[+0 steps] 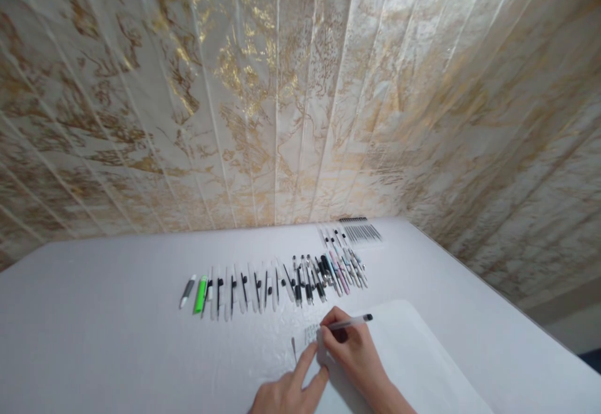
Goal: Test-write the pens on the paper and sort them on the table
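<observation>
My right hand (354,351) pinches a pen (348,323) with a clear barrel and a black end, which points up to the right. Its tip is hidden behind my fingers, over a white sheet of paper (404,339). Small dark lines of handwriting (310,334) show on the sheet just left of that hand. My left hand (288,392) rests at the sheet's lower left, index finger and thumb stretched out and spread, holding nothing. A thin dark strip (293,348) lies beside the left index finger; I cannot make out what it is.
Behind the paper, several pens (257,290) lie in a row on the white table (117,339). A green highlighter (200,295) and a grey-and-white pen (188,292) end it on the left. Pastel pens (342,270) and thin refills (364,232) lie right, near a gold-patterned curtain (253,119).
</observation>
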The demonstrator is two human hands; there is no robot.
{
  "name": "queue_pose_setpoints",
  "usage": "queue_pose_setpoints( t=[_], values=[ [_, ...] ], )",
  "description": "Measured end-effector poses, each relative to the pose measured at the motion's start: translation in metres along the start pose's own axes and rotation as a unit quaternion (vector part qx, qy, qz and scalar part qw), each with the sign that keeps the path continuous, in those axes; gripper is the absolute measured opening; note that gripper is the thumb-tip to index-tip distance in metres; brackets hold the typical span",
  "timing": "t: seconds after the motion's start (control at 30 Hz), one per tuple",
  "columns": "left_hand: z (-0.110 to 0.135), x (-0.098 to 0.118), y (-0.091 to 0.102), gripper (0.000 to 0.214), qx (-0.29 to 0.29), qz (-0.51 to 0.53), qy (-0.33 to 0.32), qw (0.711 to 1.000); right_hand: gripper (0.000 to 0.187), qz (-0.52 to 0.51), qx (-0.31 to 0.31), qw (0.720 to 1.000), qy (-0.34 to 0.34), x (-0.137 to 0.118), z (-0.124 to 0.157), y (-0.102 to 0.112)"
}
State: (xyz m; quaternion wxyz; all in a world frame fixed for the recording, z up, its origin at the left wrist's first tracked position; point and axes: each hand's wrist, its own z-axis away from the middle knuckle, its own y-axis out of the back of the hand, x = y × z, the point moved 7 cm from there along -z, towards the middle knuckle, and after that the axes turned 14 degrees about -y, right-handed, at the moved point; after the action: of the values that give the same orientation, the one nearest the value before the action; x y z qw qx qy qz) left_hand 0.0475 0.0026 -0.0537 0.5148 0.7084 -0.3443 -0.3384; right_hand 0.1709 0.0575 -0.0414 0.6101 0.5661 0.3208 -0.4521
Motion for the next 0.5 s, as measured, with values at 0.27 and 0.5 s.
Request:
queue_pose_setpoints(
  t=[0.27, 0.5],
  values=[
    [0.0032, -0.0028, 0.0020, 0.033, 0.052, 0.048, 0.021, 0.997, 0.012, -0.005, 0.004, 1.000, 0.011, -0.0030, 0.0017, 0.0019],
    [0.0073, -0.0048, 0.0052, 0.035, 0.073, 0.070, 0.029, 0.994, 0.010, 0.004, 0.007, 1.000, 0.010, -0.0010, 0.0008, 0.0011]
  ],
)
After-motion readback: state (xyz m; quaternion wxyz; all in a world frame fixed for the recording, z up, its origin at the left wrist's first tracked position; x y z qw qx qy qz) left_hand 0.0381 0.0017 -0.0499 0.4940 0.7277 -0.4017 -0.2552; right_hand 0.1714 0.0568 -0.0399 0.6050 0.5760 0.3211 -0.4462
